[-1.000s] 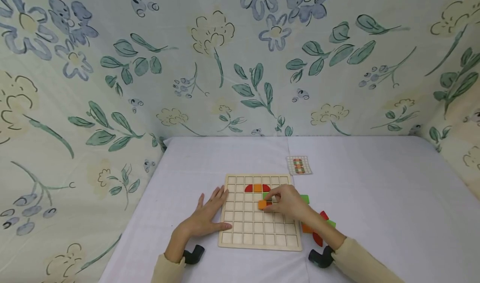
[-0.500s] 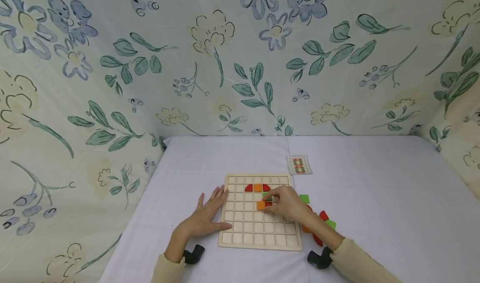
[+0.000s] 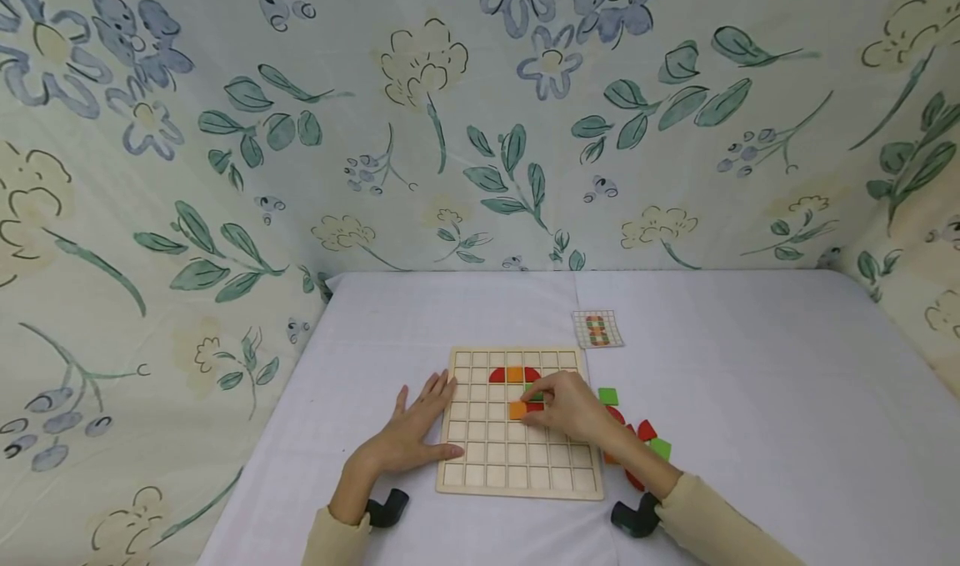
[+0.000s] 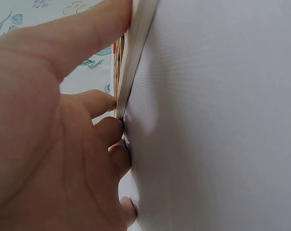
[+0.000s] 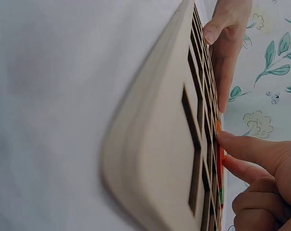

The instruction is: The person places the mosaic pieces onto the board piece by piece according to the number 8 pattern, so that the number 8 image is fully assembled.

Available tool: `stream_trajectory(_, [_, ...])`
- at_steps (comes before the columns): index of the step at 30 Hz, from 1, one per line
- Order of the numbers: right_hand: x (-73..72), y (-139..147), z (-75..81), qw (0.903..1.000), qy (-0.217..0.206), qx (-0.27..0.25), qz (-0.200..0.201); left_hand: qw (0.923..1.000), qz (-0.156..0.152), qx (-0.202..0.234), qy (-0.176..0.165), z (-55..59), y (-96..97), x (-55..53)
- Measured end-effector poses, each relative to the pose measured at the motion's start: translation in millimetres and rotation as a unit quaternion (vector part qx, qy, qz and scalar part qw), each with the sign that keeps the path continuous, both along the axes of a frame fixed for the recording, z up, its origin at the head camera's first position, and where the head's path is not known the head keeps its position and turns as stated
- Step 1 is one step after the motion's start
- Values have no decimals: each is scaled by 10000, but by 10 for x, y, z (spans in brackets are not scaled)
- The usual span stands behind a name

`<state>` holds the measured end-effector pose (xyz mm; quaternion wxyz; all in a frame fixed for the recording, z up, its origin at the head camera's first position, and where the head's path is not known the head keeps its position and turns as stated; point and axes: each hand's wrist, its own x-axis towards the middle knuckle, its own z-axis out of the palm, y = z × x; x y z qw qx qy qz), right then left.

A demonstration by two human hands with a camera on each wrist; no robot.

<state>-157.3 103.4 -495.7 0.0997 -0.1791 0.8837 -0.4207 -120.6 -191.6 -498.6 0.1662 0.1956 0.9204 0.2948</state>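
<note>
A wooden grid board lies on the table, with a red quarter-round tile, an orange square tile and another red piece in an upper row. Lower down, my right hand pinches a second orange square tile between thumb and forefinger, at a cell left of a red tile. A green tile is partly hidden by that hand. My left hand rests spread at the board's left edge; in the left wrist view its thumb touches the rim.
Loose red, orange and green tiles lie right of the board, including a green square and a red tile; the right forearm covers some. A pattern card lies behind the board. Black devices show at both wrists.
The pinched orange tile has slid slightly left, and my right hand with it. More of the loose tiles now show beside the right forearm. My left hand has stayed put.
</note>
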Motion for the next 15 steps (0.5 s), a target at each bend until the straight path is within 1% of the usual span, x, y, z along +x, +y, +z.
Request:
stream_trajectory(8, [7, -31, 9, 9999, 80, 124, 8, 10000, 8, -36, 22, 6, 2, 3])
stream_trajectory(15, [-7, -19, 18, 9999, 74, 103, 79, 10000, -30, -59, 45, -7, -3, -8])
